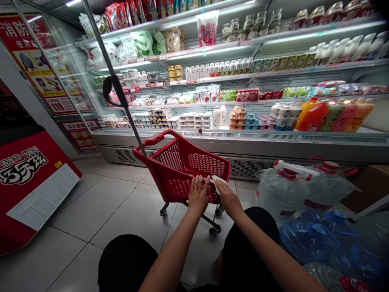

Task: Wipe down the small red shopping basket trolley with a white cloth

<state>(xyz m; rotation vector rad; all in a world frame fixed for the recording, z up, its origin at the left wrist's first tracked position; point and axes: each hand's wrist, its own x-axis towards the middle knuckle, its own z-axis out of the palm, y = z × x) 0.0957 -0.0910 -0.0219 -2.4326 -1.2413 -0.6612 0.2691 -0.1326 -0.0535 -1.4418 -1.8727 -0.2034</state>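
A red plastic shopping cart (173, 188) with perforated sides and dark wheels stands before me on the tiled floor; its basket holds nothing I can see. My left hand (199, 196) rests on the near side of the basket, fingers stretched out flat and nothing in them. Just right of it, my right hand (230, 199) presses a white cloth (216, 179) against the basket's rim near the corner. Most of the cloth is hidden under the fingers, and whether it is fabric or paper I cannot tell.
Behind the cart runs a lit refrigerated shelf (304, 138) with dairy and drinks. Large clear water jugs (279, 190) and blue bottles (316, 231) crowd the right side. A red freezer (33, 186) stands left. A dark pole (126, 106) rises from the cart's handle end.
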